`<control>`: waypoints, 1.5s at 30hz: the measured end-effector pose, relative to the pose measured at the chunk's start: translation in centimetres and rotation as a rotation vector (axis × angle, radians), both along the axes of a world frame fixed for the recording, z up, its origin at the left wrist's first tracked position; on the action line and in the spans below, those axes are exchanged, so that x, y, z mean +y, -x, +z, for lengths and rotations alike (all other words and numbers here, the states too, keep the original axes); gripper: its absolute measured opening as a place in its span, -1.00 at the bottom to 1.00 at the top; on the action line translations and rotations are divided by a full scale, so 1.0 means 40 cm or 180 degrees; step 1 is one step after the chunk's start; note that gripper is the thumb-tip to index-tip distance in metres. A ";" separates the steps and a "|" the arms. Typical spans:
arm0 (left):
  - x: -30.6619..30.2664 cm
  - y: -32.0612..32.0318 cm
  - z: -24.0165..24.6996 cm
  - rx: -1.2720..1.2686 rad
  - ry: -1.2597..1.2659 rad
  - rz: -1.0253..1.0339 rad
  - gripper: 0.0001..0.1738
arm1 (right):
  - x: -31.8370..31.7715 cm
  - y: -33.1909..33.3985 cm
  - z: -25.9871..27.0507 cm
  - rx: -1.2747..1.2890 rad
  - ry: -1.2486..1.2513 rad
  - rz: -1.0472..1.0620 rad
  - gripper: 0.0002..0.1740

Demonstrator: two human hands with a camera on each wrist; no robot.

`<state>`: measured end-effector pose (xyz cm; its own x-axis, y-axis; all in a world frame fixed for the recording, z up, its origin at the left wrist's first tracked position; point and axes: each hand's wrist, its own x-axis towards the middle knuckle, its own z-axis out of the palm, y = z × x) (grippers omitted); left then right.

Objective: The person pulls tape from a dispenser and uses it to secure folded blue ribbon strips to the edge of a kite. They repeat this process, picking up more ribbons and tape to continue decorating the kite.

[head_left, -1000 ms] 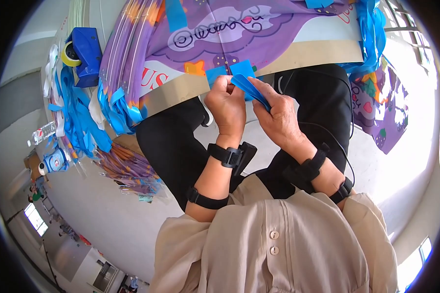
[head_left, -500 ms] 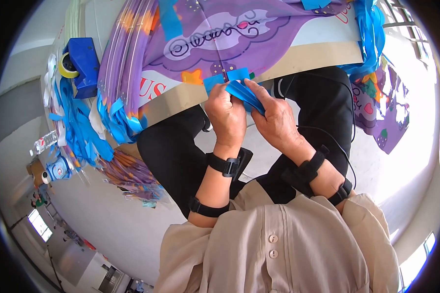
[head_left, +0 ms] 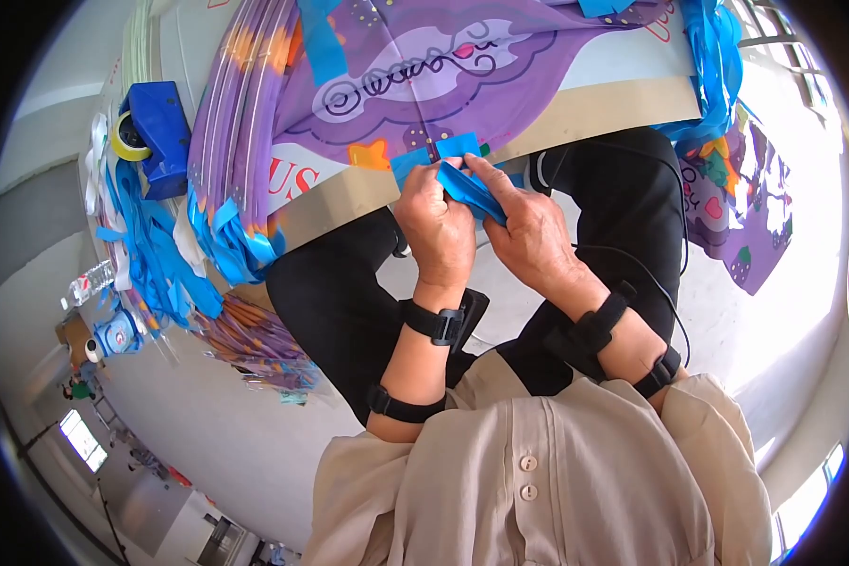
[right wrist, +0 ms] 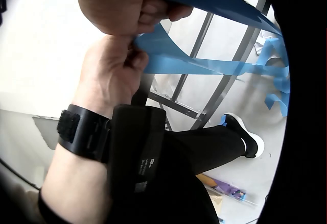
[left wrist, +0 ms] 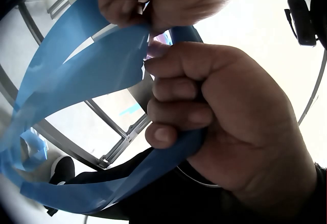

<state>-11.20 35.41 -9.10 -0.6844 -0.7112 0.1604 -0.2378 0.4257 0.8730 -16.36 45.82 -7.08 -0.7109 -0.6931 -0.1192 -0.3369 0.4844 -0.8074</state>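
Observation:
A shiny blue ribbon (head_left: pixel 472 193) is held between the two hands, just off the front edge of the table. My left hand (head_left: pixel 434 231) grips it; in the left wrist view the fingers of the left hand (left wrist: pixel 240 91) curl round one length. My right hand (head_left: pixel 535 231) pinches folded layers, its index finger lying along the top. Long loops of ribbon (right wrist: pixel 219 66) hang below in the right wrist view. Beyond the fingertips, a purple printed sheet (head_left: pixel 377 132) lies on the table, with blue pieces (head_left: pixel 458 144) at its near edge.
A blue tape dispenser (head_left: pixel 163 141) stands at the left. Beside it lie folded purple sheets (head_left: pixel 231 123) and hanging blue ribbons (head_left: pixel 151 236). More blue ribbon (head_left: pixel 712 57) hangs at the table's right end, near another purple sheet (head_left: pixel 740 212). Black-trousered legs (head_left: pixel 623 198) are under the table edge.
The folded ribbon between the hands has tilted and dropped slightly. The right index finger has straightened along it toward the sheet. Both hands stay at nearly the same place.

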 end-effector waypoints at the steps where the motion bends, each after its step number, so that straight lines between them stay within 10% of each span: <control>1: 0.000 0.001 0.002 -0.0012 0.0016 -0.0008 -0.84 | 0.000 0.001 0.003 -0.0039 -0.0053 0.0041 -0.29; 45: 0.001 -0.024 0.004 0.0041 -0.1122 0.0110 -0.52 | 0.010 -0.015 -0.004 0.1016 -0.0833 0.0398 -0.24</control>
<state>-10.24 35.43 -8.95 -0.6585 -0.7471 -0.0908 -0.2349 0.0895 0.9679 -15.76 46.24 -7.25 -0.6532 -0.7518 -0.0900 -0.6190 0.5986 -0.5084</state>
